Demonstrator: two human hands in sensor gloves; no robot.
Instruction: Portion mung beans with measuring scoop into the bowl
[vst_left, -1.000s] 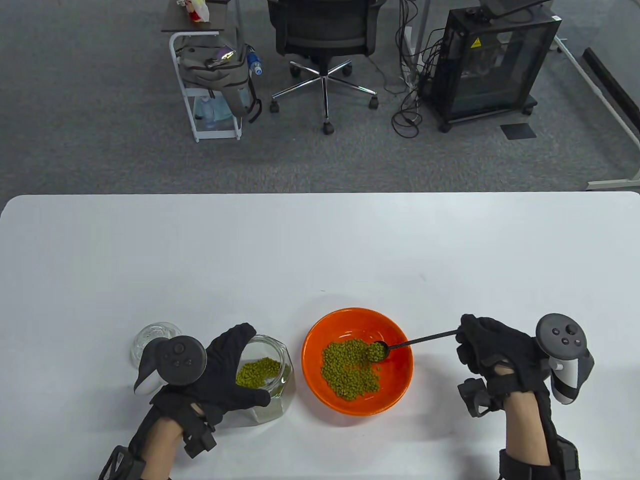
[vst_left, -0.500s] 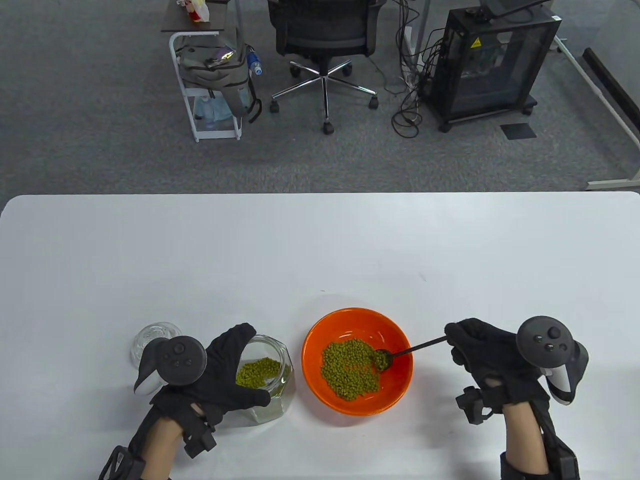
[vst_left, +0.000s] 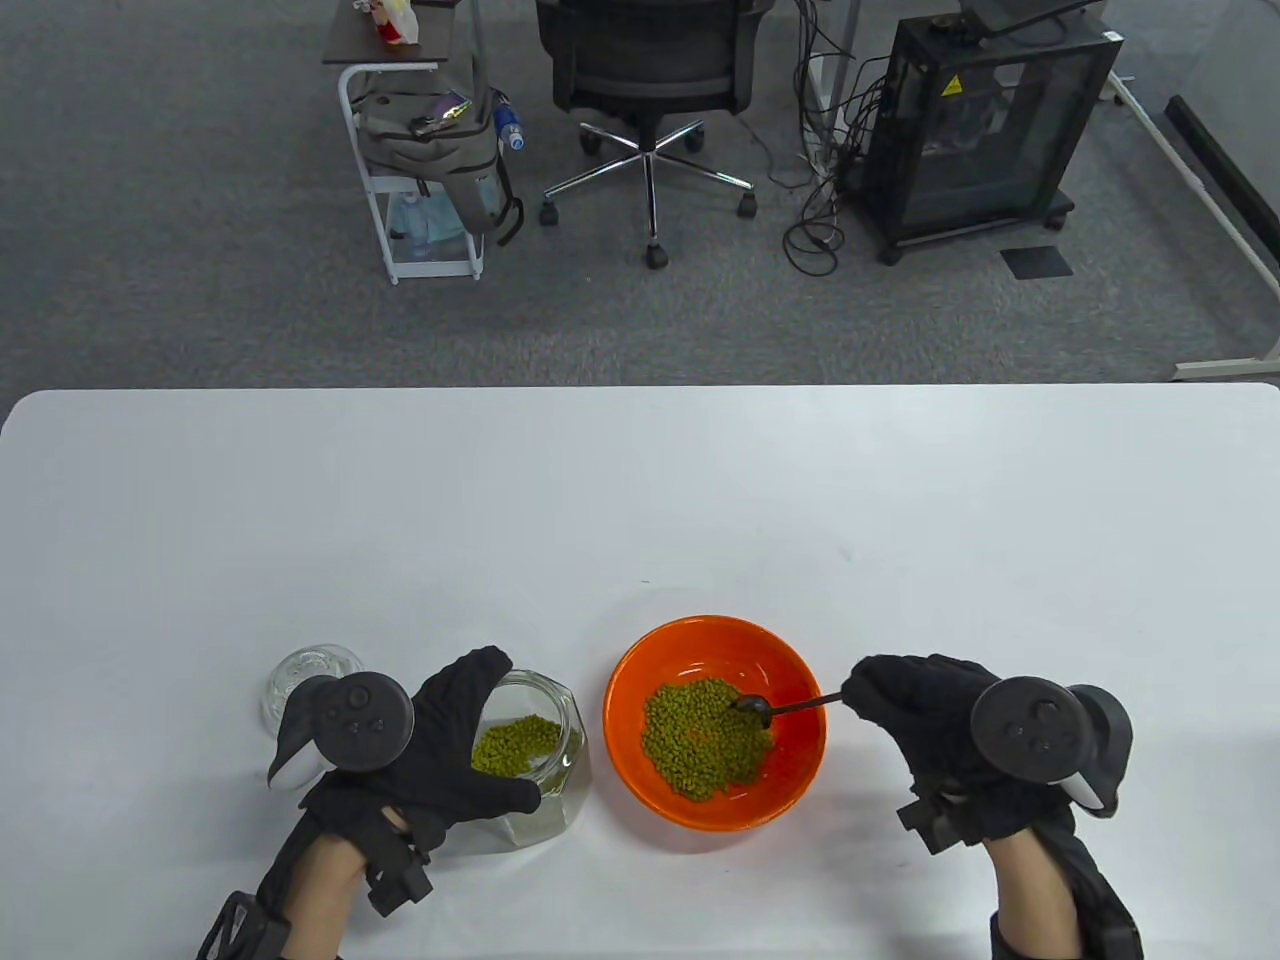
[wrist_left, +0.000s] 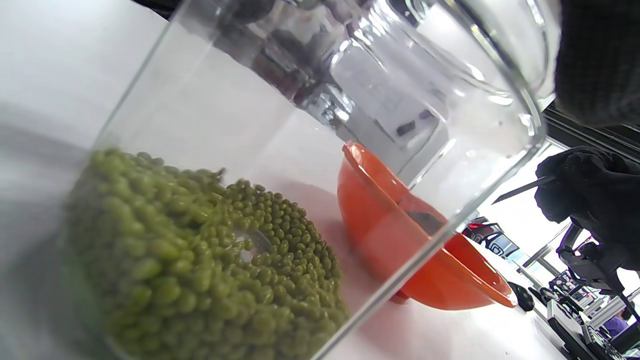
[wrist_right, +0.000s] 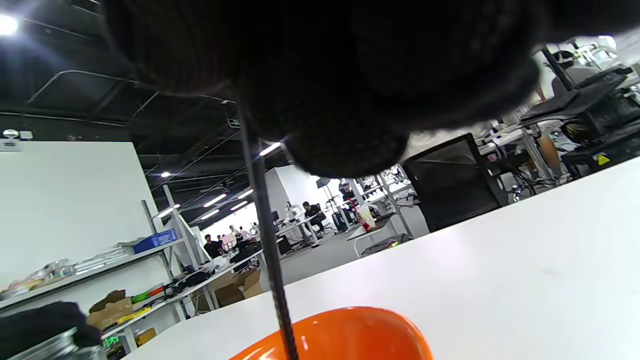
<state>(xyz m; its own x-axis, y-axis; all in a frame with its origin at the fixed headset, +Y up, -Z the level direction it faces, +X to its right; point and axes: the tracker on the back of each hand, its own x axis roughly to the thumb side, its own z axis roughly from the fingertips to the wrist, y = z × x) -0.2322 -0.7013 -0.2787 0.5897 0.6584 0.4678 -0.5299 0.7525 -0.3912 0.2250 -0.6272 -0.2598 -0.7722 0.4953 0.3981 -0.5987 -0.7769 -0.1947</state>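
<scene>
Near the desk's (vst_left: 640, 480) front edge, the right hand (vst_left: 940, 730) pinches the measuring scoop (vst_left: 785, 706), handle running left-right, its seemingly overturned head over the mung beans (vst_left: 705, 738) in the bowl (vst_left: 640, 670), while the left hand (vst_left: 440, 740) grips the jar (vst_left: 560, 745).

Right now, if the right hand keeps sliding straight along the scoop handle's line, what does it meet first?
Probably the near rim of the orange bowl. The right hand points left along the scoop, whose head sits over the mung beans; height above the rim is unclear.
</scene>
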